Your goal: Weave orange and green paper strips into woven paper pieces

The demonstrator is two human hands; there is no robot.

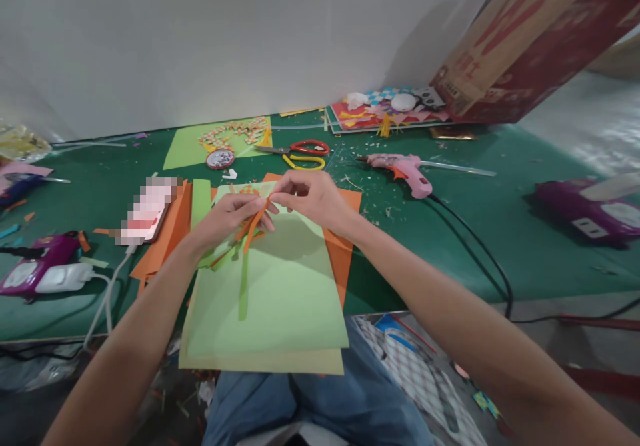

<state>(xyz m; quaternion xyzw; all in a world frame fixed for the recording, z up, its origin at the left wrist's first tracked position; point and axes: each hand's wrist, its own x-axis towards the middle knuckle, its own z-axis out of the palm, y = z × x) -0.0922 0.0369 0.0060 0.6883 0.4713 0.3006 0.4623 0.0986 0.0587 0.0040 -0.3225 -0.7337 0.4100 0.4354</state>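
My left hand [235, 213] and my right hand [310, 196] meet over pale green paper sheets [280, 299]. Between their fingertips both pinch an orange paper strip [255, 225], which hangs down in a curve. Under the left fingers lie several green and orange strips [225, 256], partly hidden by that hand. One longer green strip [243, 293] points toward me on the pale sheet. Orange paper [345, 233] sticks out from beneath the sheets on the right. A small orange and green woven piece [249, 190] shows just behind the left hand.
Scissors [295, 149] with red and yellow handles lie behind my hands. A pink glue gun [405, 169] rests to the right, its black cord running over the table edge. On the left are a phone [150, 213] and a purple power strip [45, 266]. A paper bag [520, 46] stands back right.
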